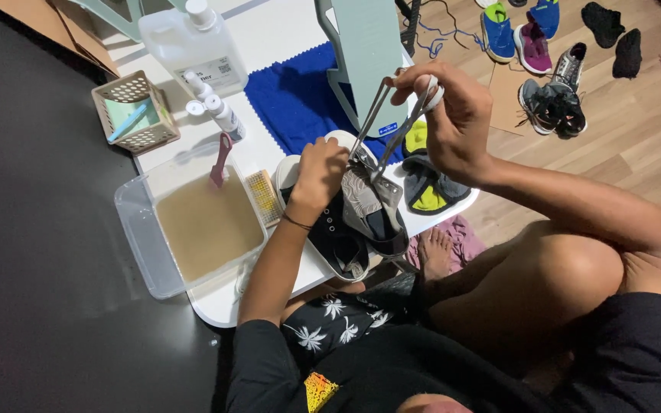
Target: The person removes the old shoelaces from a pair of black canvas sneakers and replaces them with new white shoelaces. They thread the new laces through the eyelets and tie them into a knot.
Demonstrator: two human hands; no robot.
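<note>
A black canvas sneaker with a white sole (338, 237) lies on the low white table (269, 38) in front of me. My left hand (319, 172) grips the shoe at its toe end and holds it down. My right hand (453, 115) is raised above the shoe, pinching both ends of the grey shoelace (392, 126), which runs taut down to the eyelets. The patterned tongue (365, 199) of the shoe is pulled open.
A clear tub of murky water (208, 226) with a pink brush (221, 160) sits at the left, a scrub brush (263, 196) beside it. Behind are a large cleaner bottle (193, 42), small bottles (219, 111), a basket (133, 111), a blue cloth (296, 95). Several shoes (548, 95) lie on the wooden floor.
</note>
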